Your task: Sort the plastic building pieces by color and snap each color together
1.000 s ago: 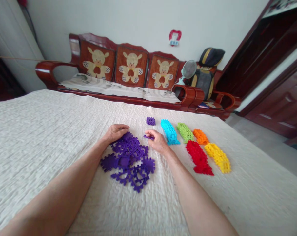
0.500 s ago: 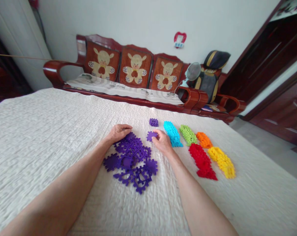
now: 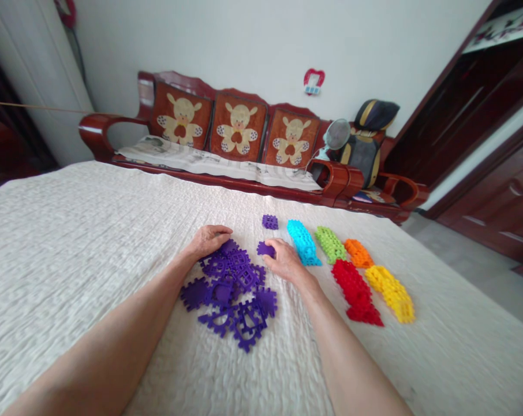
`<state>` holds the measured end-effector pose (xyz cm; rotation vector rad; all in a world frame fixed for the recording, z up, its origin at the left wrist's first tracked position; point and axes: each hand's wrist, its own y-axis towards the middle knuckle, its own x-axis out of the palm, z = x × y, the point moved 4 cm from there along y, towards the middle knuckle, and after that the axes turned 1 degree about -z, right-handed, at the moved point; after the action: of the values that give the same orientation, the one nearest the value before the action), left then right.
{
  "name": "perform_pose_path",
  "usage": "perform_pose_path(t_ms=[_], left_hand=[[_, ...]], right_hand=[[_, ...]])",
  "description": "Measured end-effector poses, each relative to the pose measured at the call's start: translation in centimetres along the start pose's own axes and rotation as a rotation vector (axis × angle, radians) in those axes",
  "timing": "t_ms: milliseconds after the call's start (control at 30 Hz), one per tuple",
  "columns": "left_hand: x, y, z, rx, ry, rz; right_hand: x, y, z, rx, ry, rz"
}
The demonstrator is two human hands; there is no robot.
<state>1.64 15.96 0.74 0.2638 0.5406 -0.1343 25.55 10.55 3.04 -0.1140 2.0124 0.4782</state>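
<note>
A pile of purple interlocking tiles (image 3: 222, 292), some solid and some with cut-out shapes, lies on the cream quilted cover (image 3: 261, 381) between my forearms. My left hand (image 3: 210, 240) is at the pile's far left edge, its fingers curled and its thumb against a solid purple tile there; its fingertips are partly hidden. To the right of the pile, my right hand (image 3: 284, 259) pinches a single notched purple tile (image 3: 265, 249) by its right edge, low over the cover. Just beyond it is a small purple stack (image 3: 270, 222).
Right of my right hand lie rows of tiles in blue (image 3: 302, 242), green (image 3: 331, 244), orange (image 3: 359, 253), red (image 3: 355, 292) and yellow (image 3: 391, 293). Behind the covered surface stand a wooden sofa (image 3: 227, 177) with bear cushions and a small fan (image 3: 337, 134).
The whole view has shifted slightly, with most things lower in the picture. My right hand keeps its pinch on the purple tile, and my left hand stays at the pile's far edge.
</note>
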Motion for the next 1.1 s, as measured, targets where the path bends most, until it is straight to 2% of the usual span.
perform_pose_path(t_ms=[200,400,533,633,733,867,900,1033,1100], left_hand=[[-0.1,0.0,0.3,0.014,0.024,0.017],[0.0,0.0,0.4,0.035,0.028,0.028],[-0.1,0.0,0.6,0.041,0.048,0.028],[-0.1,0.0,0.7,0.046,0.055,0.026],[0.0,0.0,0.6,0.048,0.054,0.026],[0.0,0.1,0.2,0.037,0.056,0.041],[0.0,0.1,0.1,0.029,0.055,0.048],[-0.1,0.3,-0.3,0.001,0.049,0.079],[-0.1,0.3,-0.3,-0.005,0.044,0.09]], right_hand=[[-1.0,0.7,0.4,-0.03,-0.003,-0.069],[-4.1,7.1,2.6,-0.032,-0.093,0.071],[-3.6,10.9,4.2,-0.024,-0.172,0.062],[-2.8,11.9,4.9,-0.009,-0.188,0.017],[-2.7,11.5,4.8,0.009,-0.172,0.027],[-3.1,8.9,2.8,-0.065,-0.048,0.162],[-2.8,8.0,2.1,-0.082,0.008,0.147],[-0.5,4.5,-0.2,-0.08,0.283,-0.043],[0.4,3.4,-1.3,-0.102,0.334,-0.115]])
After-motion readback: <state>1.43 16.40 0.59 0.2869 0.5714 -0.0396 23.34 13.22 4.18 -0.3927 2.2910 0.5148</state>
